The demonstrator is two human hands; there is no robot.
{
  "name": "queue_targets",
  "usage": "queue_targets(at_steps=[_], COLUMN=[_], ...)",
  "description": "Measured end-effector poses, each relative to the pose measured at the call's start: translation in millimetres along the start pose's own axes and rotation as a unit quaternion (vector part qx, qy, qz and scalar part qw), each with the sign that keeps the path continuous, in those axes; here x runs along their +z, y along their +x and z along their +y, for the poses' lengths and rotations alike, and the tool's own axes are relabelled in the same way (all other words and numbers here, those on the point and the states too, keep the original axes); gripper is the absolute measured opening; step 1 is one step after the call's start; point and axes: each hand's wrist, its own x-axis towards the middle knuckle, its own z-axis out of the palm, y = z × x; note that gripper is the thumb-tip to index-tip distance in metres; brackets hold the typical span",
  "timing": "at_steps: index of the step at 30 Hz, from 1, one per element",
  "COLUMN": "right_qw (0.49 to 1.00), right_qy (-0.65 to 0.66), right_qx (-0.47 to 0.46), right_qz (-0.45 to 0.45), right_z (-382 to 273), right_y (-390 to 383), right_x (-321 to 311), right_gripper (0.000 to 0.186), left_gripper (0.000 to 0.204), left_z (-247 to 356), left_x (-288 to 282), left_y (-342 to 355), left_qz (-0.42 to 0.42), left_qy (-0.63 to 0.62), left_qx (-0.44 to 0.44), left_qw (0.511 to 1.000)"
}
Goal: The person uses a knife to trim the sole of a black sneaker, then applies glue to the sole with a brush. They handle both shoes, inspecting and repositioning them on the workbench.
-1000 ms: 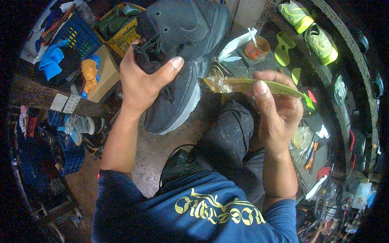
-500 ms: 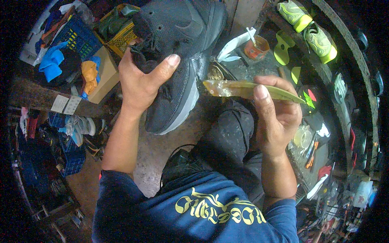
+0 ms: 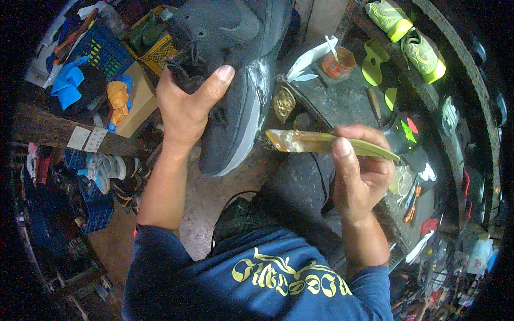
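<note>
black shoe is clamped in the left hand above a mottled floor, beside a cluttered grey worktop; its upper looks textured, its sole edge grey, with a glossy patch between. apart, the right hand pinches a yellowish strip.

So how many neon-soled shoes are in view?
2: the upper shoe at the top right, and the lower shoe just below and to its right. Others could be hidden.
</note>
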Motion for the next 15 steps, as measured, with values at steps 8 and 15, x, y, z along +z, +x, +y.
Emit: queue_targets(at_steps=[8,15], right_qw=[0.994,0.990], right_qy=[0.068,0.115], right_qx=[0.012,0.054], right_qz=[0.086,0.057], right_z=[13,13], right_y=[14,17], right_x=[-8,-5], right_gripper=[0.020,0.021], left_gripper=[0.051,0.051], left_z=[-4,-7], left_x=[0,0], left_y=[-17,-22], left_qz=[-0.009,0.012], left_qy=[-0.070,-0.042], left_qx=[-0.101,-0.025], left_qw=[0.992,0.999])
